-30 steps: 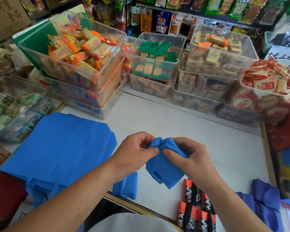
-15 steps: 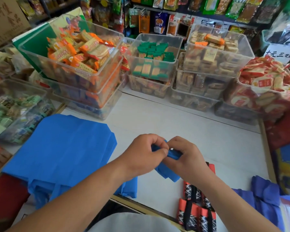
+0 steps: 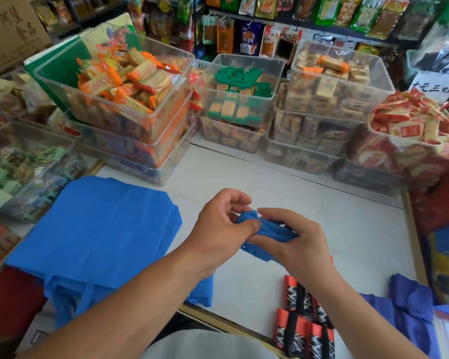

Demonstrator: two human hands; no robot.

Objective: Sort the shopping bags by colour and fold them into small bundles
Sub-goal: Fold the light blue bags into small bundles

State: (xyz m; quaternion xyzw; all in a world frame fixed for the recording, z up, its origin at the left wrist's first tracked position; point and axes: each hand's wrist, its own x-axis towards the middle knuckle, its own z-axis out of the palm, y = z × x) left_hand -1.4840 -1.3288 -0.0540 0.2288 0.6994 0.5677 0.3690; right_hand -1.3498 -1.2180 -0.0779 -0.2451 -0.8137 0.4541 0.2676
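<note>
White table [image 3: 244, 177] in a snack shop carries the work. Nearest, at its right edge, lie red-and-black bundles [image 3: 303, 330], with dark blue bags [image 3: 410, 307] heaped further right. A small folded blue bundle [image 3: 201, 291] sits at the near edge, partly under the left forearm.

Above the table's middle, both hands hold the blue bag [image 3: 267, 229]. The left hand [image 3: 223, 229] has its grip pinched on the bag's left end, thumb pressing the cloth. The right hand [image 3: 296, 239] has its grip clamped round the right end. A second ago the bag hung below the hands as a broad folded flap; now it is squeezed into a narrow roll, with only a small corner showing underneath.

To the left lies the flat blue bag stack [image 3: 101, 229], unmoved. Beyond stand clear snack bins [image 3: 130, 99], then hanging packets.
</note>
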